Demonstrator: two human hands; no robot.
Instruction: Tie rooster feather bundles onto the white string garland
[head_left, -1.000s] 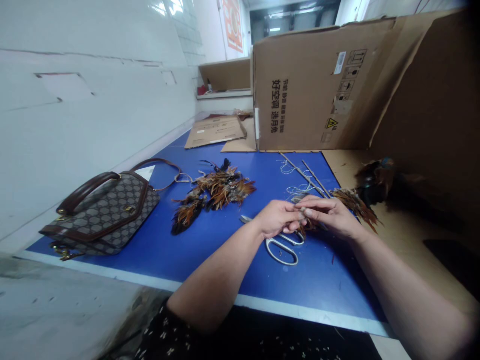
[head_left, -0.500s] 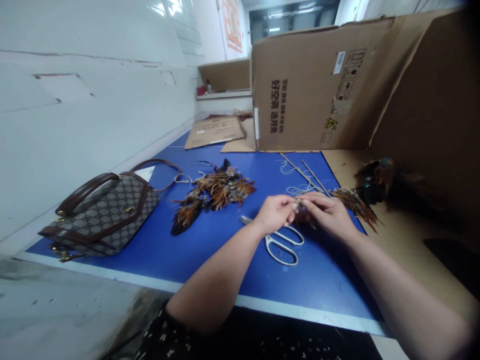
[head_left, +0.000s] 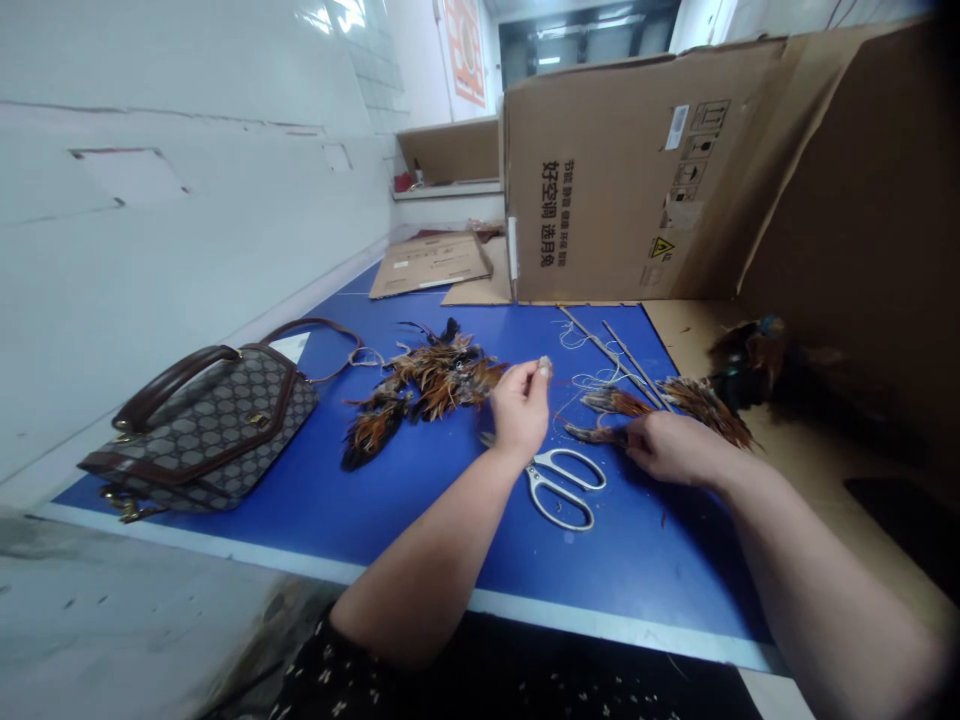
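Note:
My left hand (head_left: pixel 519 410) is raised over the middle of the table, thumb and forefinger pinched on a small pale bit (head_left: pixel 545 366) too small to name. To the right, my right hand (head_left: pixel 679 448) is lowered near the tabletop with its fingers curled round a thin feather bundle (head_left: pixel 596 434); the fingertips are partly hidden. Just beyond lies another brown feather bundle (head_left: pixel 619 401). Between my forearms are silver-handled scissors (head_left: pixel 534 480), their blades mostly behind my left wrist. A larger pile of brown and black feathers (head_left: pixel 442 375) lies left of my left hand.
Pale string (head_left: pixel 600 379) and thin sticks (head_left: pixel 600 345) lie beyond my hands. More feathers (head_left: pixel 709 408) are at the right, by a large cardboard box (head_left: pixel 607 190). A patterned handbag (head_left: pixel 225 440) stands at the left of the blue table (head_left: pixel 420 510). Flat cardboard (head_left: pixel 431 265) lies farther back.
My hands were together and have parted. The left has moved left and up with the small pale bit; the right has gone right and down to the feather bundle.

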